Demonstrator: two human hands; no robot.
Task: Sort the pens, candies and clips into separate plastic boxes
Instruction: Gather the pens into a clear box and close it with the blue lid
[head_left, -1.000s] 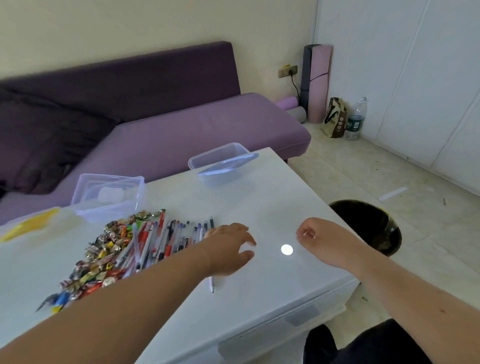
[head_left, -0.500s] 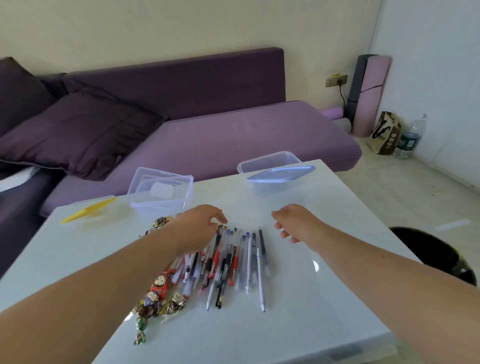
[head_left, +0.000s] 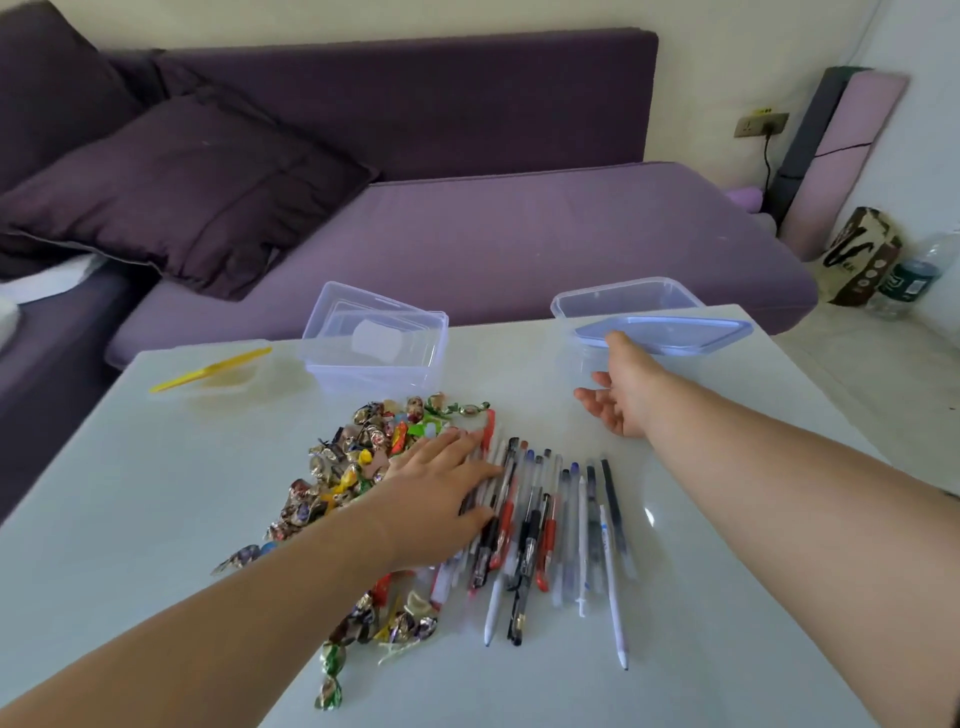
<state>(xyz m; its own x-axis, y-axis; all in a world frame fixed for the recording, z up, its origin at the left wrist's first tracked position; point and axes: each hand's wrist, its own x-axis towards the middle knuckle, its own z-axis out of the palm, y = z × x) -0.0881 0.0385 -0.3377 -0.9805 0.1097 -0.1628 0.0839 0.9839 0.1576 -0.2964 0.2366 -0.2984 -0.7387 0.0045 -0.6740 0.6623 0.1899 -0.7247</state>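
Note:
A row of several pens (head_left: 550, 525) lies on the white table (head_left: 727, 597), with a heap of wrapped candies (head_left: 358, 457) to its left. My left hand (head_left: 441, 493) lies flat on the left side of the pens, fingers straight. My right hand (head_left: 621, 387) reaches out, open, just short of a clear plastic box (head_left: 623, 296) whose bluish lid (head_left: 670, 332) leans across it at the table's far right. A second clear box (head_left: 374, 338) stands at the far middle. I see no clips.
A third clear box with a yellow lid (head_left: 213, 369) sits at the far left of the table. A purple sofa (head_left: 493, 228) with dark cushions (head_left: 182, 187) runs behind the table. A bag (head_left: 862, 254) and a water bottle (head_left: 909, 280) stand on the floor at right.
The view has swung left and down onto the table. My left hand has flattened onto the pens. My right hand has moved forward toward the lidded box at the far right.

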